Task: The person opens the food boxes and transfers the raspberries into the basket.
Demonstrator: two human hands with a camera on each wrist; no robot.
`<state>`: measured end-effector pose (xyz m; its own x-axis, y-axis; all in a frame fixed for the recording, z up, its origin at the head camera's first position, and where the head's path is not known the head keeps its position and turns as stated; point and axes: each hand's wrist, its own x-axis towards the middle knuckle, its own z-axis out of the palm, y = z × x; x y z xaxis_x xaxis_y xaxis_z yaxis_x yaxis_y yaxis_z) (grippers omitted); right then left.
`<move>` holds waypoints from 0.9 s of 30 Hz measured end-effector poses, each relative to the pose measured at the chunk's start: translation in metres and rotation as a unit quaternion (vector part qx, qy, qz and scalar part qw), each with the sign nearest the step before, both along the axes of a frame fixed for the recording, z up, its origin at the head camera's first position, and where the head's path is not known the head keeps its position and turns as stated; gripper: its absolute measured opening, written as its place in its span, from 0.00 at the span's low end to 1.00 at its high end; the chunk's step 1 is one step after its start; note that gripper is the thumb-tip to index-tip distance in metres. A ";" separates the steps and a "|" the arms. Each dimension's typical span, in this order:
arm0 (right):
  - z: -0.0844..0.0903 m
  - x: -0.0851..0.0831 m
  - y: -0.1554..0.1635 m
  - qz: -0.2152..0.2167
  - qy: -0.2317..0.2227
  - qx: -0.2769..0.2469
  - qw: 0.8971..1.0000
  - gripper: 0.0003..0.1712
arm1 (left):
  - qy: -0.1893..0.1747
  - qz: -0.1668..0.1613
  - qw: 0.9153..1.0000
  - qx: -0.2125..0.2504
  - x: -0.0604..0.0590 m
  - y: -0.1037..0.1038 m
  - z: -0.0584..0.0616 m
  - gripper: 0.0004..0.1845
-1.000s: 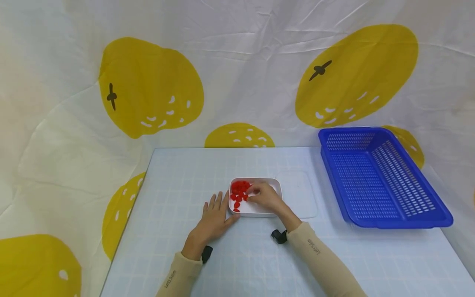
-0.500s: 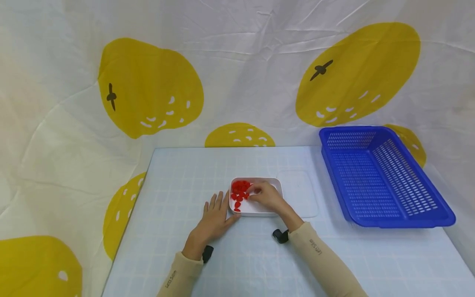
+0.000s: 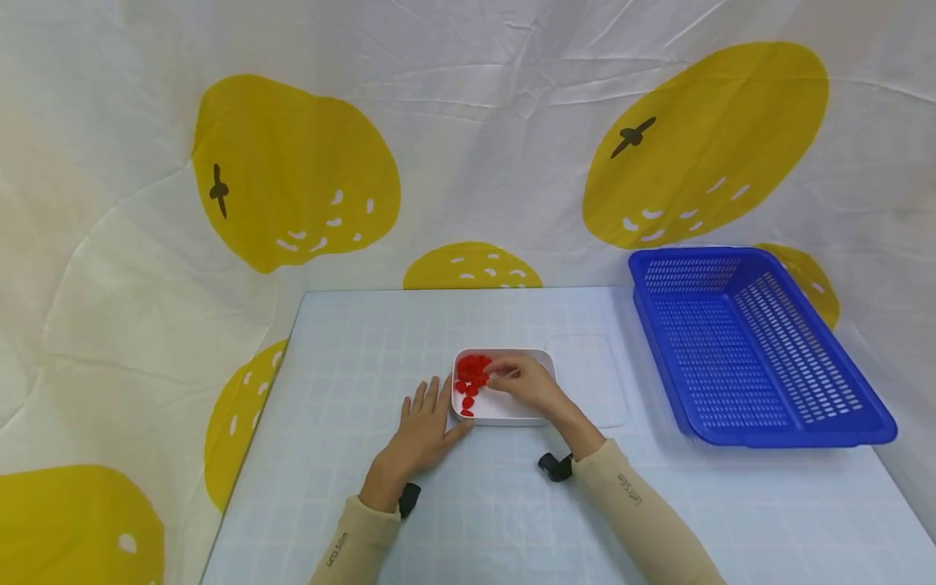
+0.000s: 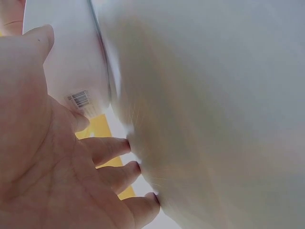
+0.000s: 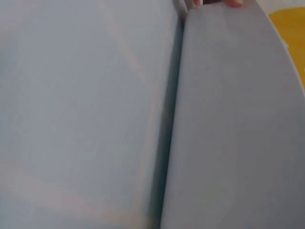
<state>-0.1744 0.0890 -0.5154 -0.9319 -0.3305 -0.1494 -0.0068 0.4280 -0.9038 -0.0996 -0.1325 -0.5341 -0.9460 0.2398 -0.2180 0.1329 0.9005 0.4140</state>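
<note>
A white rectangular box [image 3: 514,419] lies on the table in the head view, with small red pieces [image 3: 471,370] heaped at its left end. Several more trail down its left side; their exact kind is too small to tell. My left hand [image 3: 422,437] rests flat, fingers spread, its index finger and thumb at the box's left wall and front corner. In the left wrist view the box wall [image 4: 71,62] stands beside that hand [image 4: 62,157]. Reaching into the box, my right hand [image 3: 525,383] has curled fingers and appears to pinch one red piece at the heap's edge.
A clear flat lid-like sheet [image 3: 595,382] lies right of the box. Farther right stands a blue perforated basket [image 3: 720,366]. Behind the table [image 3: 358,333] hangs a white cloth [image 3: 483,162] printed with yellow fruit.
My right hand has shifted slightly toward the back of the box, and the red piece at its fingertips has moved up toward the heap. My left hand stays in place.
</note>
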 end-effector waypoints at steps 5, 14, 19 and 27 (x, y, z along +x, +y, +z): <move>0.005 0.001 0.003 0.007 0.006 -0.044 0.999 0.13 | 0.000 0.000 1.000 0.002 0.000 0.000 0.000 0.51; 0.017 0.005 0.010 0.000 -0.001 -0.082 0.997 0.17 | -0.005 -0.003 1.000 -0.003 0.001 0.000 0.005 0.51; 0.026 0.008 0.016 -0.018 -0.015 -0.078 0.997 0.18 | -0.004 -0.001 1.000 -0.005 0.000 0.002 0.004 0.51; 0.045 0.012 0.029 -0.022 -0.010 -0.086 0.996 0.16 | -0.003 0.005 1.000 -0.003 0.002 0.001 0.003 0.51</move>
